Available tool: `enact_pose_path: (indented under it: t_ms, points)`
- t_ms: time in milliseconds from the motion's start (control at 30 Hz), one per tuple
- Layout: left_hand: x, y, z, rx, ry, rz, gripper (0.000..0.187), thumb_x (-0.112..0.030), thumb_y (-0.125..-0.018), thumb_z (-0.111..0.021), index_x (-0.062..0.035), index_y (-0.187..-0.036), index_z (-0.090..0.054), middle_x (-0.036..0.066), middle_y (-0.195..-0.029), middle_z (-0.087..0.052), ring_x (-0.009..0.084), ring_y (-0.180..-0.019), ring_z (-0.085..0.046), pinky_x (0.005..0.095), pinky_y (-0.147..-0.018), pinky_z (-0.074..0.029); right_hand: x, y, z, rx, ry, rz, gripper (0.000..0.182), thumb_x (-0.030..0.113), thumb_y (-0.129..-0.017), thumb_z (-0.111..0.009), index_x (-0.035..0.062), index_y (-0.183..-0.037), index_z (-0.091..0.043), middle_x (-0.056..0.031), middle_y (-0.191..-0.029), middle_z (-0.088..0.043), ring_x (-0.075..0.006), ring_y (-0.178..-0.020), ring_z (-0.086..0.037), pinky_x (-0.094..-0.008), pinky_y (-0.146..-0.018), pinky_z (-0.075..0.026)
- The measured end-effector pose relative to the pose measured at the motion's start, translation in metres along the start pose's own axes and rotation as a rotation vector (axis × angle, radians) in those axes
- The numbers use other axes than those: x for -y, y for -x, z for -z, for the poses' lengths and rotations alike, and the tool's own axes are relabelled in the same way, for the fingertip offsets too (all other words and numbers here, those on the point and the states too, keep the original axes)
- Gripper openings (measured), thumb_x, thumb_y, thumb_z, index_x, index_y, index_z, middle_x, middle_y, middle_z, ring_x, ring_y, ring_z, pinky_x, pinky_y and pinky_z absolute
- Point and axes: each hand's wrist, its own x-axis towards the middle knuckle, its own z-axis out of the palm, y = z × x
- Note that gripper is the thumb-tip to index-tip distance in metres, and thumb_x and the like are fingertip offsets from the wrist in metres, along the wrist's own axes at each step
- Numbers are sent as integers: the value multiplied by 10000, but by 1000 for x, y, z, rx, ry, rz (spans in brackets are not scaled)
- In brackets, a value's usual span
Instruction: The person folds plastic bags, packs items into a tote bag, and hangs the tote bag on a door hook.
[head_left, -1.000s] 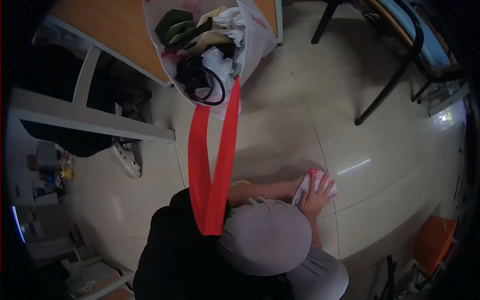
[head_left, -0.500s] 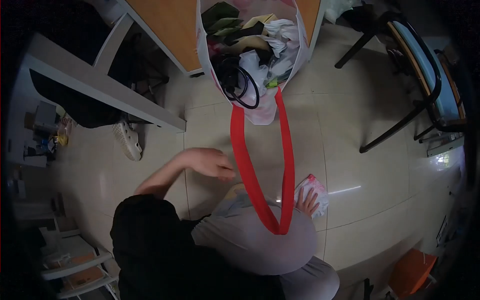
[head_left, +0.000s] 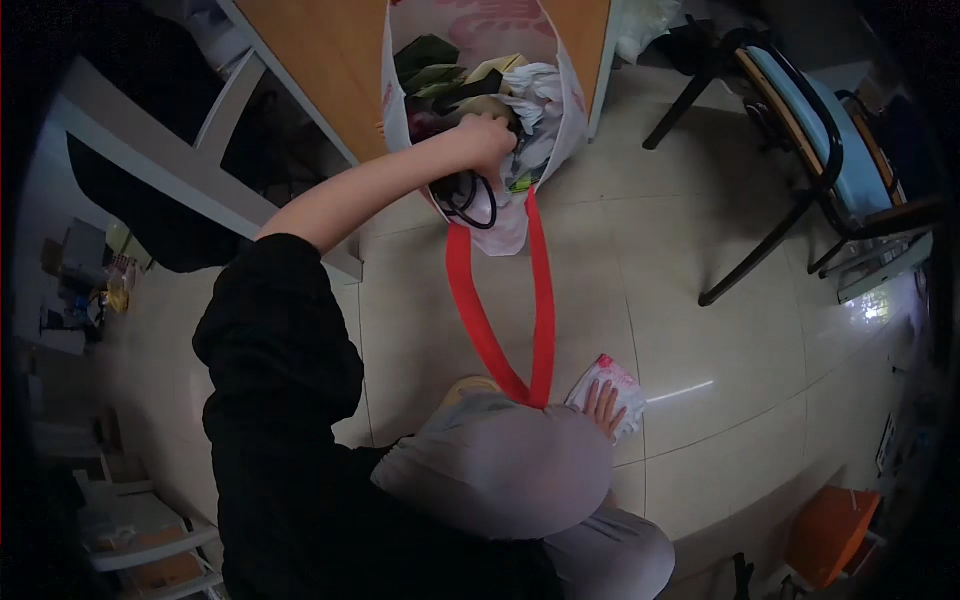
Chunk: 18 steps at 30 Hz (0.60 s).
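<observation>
A large white and pink bag (head_left: 570, 125) with long red handles (head_left: 543, 300) stands open at the top, full of mixed items. My left hand (head_left: 487, 142) reaches down into it, over a black coiled cable (head_left: 484, 203) and beside crumpled white plastic (head_left: 535, 85); its fingertips are hidden among the contents. Dark green pieces (head_left: 428, 62) lie at the bag's left side. Lower right, my right hand (head_left: 603, 408) rests with fingers spread on a small folded white and pink plastic piece (head_left: 618, 375) on the floor.
A wooden panel (head_left: 310, 60) rises behind the bag. To the right is a black-framed chair (head_left: 828, 150) with a light blue back. An orange box (head_left: 828, 535) sits at the lower right. A grey frame (head_left: 190, 165) crosses the upper left over the tiled floor (head_left: 715, 400).
My left hand has moved up and forward from beside the red handles into the bag. My right hand stays on the white and pink piece. The view has shifted slightly.
</observation>
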Motion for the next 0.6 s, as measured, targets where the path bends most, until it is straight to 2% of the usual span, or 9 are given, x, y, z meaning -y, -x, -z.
enact_pose_path:
  t_ms: [67,100,167,300,367,400,467,533,600]
  points:
    - [-5,-9,-15,-16,20,99,737,-559,-490,-746,-34,-991,-620,128,-971,-603,281,-923,-584,376,-798,-454,0,0,-2,-11,-7,-26,637,391,-822,-453,116,-1361,-253,-132,-1425,-172,-318,-1316,-133,-555,-1018,-73]
    - [-10,-11,-15,-17,15,91,737,-559,-490,-746,-34,-991,-620,128,-971,-603,281,-923,-584,376,-798,-454,1,1,-1,-12,-8,-31,641,393,-826,-445,106,-1363,-243,-126,-1426,-172,-311,-1318,-132,-551,-1021,-63]
    - [-19,-13,-14,134,-16,164,645,-481,-562,-736,-46,-1022,-610,111,-935,-622,285,-908,-592,389,-764,-473,3,1,5,3,-33,-45,643,389,-828,-443,103,-1365,-234,-129,-1427,-168,-316,-1318,-129,-548,-1022,-54]
    - [-17,-21,-23,121,-39,184,458,-335,-646,-688,-58,-1003,-615,107,-915,-632,291,-900,-598,394,-720,-492,6,0,9,3,-50,-40,653,379,-827,-440,96,-1370,-211,-135,-1430,-151,-328,-1318,-118,-548,-1023,-33]
    - [-13,-9,-14,-62,19,169,294,-181,-675,-624,-50,-938,-617,145,-886,-619,291,-868,-602,401,-653,-502,8,0,13,29,-74,-59,656,374,-824,-443,92,-1369,-210,-138,-1431,-146,-330,-1318,-114,-551,-1022,-28]
    - [-10,0,-9,-66,14,164,294,-181,-675,-624,-50,-938,-617,145,-886,-619,291,-868,-602,401,-653,-502,9,-1,15,55,-94,-76,659,368,-821,-447,88,-1369,-209,-141,-1431,-142,-333,-1318,-110,-553,-1021,-24]
    - [0,23,1,-366,238,266,214,-142,-686,-616,-25,-865,-599,181,-840,-595,294,-823,-602,399,-647,-493,9,-1,15,40,-113,-84,664,367,-817,-452,85,-1368,-210,-145,-1430,-141,-334,-1318,-111,-555,-1020,-21]
    - [11,58,17,-816,408,136,175,-125,-730,-598,1,-849,-575,180,-765,-566,291,-762,-591,371,-641,-480,9,2,15,30,-134,-91,669,366,-813,-458,82,-1366,-212,-150,-1430,-139,-334,-1318,-111,-557,-1020,-19]
    - [4,108,50,-905,704,254,138,-111,-797,-562,-6,-886,-563,141,-832,-573,243,-775,-582,327,-681,-469,9,1,17,17,-138,-83,668,359,-809,-465,78,-1363,-219,-161,-1426,-140,-337,-1316,-116,-558,-1019,-26]
